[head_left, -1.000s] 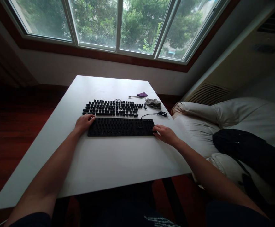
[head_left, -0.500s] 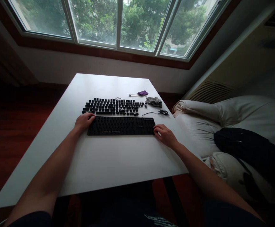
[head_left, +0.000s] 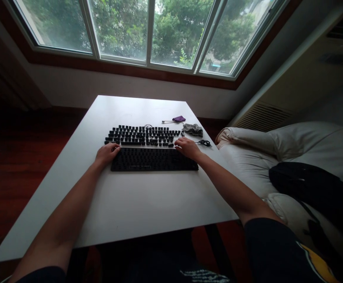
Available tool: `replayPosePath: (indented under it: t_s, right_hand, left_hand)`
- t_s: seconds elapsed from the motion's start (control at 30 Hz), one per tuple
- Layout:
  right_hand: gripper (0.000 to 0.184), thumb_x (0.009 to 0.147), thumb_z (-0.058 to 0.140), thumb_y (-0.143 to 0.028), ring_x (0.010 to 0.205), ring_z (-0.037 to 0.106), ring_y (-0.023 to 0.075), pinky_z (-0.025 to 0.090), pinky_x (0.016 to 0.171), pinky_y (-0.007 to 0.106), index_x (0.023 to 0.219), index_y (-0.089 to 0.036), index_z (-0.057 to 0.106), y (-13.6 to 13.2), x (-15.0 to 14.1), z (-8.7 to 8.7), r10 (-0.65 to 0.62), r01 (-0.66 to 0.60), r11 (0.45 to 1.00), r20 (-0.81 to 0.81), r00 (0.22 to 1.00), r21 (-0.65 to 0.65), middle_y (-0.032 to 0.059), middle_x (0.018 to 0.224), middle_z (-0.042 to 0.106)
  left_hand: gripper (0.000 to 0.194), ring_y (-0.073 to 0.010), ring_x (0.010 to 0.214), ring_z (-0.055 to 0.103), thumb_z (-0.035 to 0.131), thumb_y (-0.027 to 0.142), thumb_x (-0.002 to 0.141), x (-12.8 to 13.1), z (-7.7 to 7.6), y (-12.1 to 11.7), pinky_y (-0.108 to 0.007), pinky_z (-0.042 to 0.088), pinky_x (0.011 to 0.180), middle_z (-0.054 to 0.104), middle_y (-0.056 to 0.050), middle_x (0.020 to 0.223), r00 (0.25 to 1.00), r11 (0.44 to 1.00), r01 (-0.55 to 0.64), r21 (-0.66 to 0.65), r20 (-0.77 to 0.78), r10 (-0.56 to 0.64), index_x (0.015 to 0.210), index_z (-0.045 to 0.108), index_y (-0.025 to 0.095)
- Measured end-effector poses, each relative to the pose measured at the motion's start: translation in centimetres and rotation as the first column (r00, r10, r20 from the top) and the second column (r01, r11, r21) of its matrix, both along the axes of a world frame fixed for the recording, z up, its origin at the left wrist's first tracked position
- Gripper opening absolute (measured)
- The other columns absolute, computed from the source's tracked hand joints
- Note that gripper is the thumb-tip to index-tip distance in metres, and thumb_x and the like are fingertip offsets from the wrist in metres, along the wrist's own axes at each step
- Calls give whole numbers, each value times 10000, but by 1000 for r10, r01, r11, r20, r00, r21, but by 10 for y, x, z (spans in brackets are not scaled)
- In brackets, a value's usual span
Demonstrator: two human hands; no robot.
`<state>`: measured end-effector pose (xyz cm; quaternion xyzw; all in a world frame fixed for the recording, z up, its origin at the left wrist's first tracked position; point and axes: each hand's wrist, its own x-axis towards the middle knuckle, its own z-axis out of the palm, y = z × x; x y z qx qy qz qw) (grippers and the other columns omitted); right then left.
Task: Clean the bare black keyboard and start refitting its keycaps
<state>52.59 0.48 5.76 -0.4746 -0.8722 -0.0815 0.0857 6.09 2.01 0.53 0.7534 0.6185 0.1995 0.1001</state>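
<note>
A black keyboard base [head_left: 153, 159] without its keycaps lies across the white table [head_left: 136, 200]. Just behind it, the black keycaps [head_left: 143, 135] are set out in rows. My left hand [head_left: 106, 153] grips the keyboard's left end, thumb on the top corner and fingers curled at the edge. My right hand [head_left: 187, 147] rests over the keyboard's far right corner. Its fingers are stretched left toward the right end of the keycap rows, and nothing shows in them.
A purple pouch [head_left: 177, 118], a grey cloth [head_left: 192, 129] and a coiled black cable [head_left: 203, 142] lie at the table's far right. A white cushion [head_left: 248, 157] with a black bag [head_left: 313, 188] on it presses against the table's right side. Windows fill the wall behind.
My right hand has left the keyboard's near right corner and moved up and left, over its far right corner by the keycaps. My left hand has stayed at the left end.
</note>
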Motion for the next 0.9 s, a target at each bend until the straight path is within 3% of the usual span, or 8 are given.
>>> replayPosePath:
  t_s: [0.23,0.5,0.9]
  right_hand:
    - [160,947,641,-255,1016,583,252,403,729,299,1089,-184,658,37,-18,3,94,-62,989,248,964,-136,117,1099,699]
    - [178,934,638,-215,1042,586,245,396,712,280,1107,-177,650,53,-21,0,103,-63,986,267,958,-155,117,1120,700]
    - [194,953,623,-250,1051,596,244,392,710,278,1133,-177,636,57,-18,-6,67,-32,989,253,965,-142,114,1140,691]
  left_hand:
    - [364,-244,1003,677,488,473,946,-1,0,1,-332,496,854,746,-47,1119,1000,1000,6,-6,20,-6,1115,735,268]
    - [364,-244,1004,679,487,463,951,0,2,1,-335,501,864,744,-49,1119,1000,1000,13,-7,20,-12,1123,736,259]
    - [368,-243,1012,678,482,469,950,0,2,1,-334,502,868,743,-52,1123,1000,1000,11,-8,16,-11,1120,736,264]
